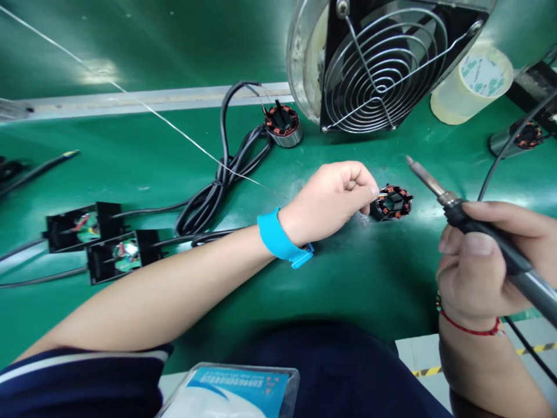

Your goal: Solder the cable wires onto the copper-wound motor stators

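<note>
A small motor stator with copper windings and a black frame sits on the green bench. My left hand, with a blue wrist strap on its wrist, is closed in a pinch at the stator's left edge. Thin wires show at its fingertips; the exact grip is partly hidden. In my right hand is a soldering iron, its handle wrapped by the fingers. The iron's tip points up and left, above and to the right of the stator, apart from it.
A fan with a wire guard stands at the back. Beside it is a tape roll. Another stator joins a coiled black cable. Two open black boxes lie left. A further stator is far right.
</note>
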The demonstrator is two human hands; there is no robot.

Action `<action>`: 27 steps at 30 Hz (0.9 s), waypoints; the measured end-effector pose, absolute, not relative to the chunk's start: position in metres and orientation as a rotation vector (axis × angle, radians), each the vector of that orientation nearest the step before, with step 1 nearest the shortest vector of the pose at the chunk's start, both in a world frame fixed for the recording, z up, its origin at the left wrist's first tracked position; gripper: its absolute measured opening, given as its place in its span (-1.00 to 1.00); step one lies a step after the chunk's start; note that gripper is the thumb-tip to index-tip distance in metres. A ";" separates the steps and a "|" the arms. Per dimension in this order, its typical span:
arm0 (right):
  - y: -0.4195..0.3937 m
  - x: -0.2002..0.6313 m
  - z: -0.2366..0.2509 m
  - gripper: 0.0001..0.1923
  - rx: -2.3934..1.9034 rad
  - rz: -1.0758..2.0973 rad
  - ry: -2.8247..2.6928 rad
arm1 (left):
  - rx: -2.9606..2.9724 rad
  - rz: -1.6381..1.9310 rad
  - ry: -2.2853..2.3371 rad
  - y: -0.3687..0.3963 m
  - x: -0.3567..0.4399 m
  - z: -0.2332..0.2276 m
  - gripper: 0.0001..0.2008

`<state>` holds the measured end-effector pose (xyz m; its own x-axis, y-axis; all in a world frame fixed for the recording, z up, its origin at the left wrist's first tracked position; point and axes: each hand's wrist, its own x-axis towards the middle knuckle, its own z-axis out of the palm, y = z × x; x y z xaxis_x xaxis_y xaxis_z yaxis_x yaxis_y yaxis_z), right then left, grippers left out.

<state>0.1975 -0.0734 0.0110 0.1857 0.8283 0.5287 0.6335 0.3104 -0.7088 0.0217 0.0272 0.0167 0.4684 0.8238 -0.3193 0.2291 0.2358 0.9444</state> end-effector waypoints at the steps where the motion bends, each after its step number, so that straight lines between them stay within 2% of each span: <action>1: -0.072 0.196 0.009 -0.65 -1.421 0.199 -1.499 | 1.310 0.530 1.050 0.027 0.022 0.017 -0.83; 3: -0.067 0.192 0.004 -0.63 -1.434 0.179 -1.486 | 1.318 0.528 1.049 0.027 0.022 0.017 -0.83; 9: -0.054 0.183 -0.010 -0.56 -1.309 0.374 -1.423 | 1.322 0.545 1.047 0.027 0.022 0.016 -0.84; 14: -0.047 0.186 -0.016 -0.63 -1.356 0.400 -1.537 | 1.306 0.551 1.026 0.028 0.022 0.013 -0.85; 20: -0.037 0.192 -0.028 -0.42 -1.381 0.502 -1.797 | 1.312 0.546 1.025 0.029 0.023 0.014 -0.83; 24: -0.034 0.193 -0.030 -0.44 -1.420 0.470 -1.780 | 1.246 0.539 1.025 0.030 0.021 0.015 -0.85; 27: -0.037 0.189 -0.029 -0.45 -1.420 0.306 -1.716 | 1.211 0.539 0.993 0.030 0.019 0.014 -0.87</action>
<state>0.1888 -0.0370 -0.0288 0.0219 0.8901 0.4553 0.6783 0.3213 -0.6608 0.0188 0.0299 0.0143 0.4950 0.8002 -0.3386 0.1514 0.3043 0.9405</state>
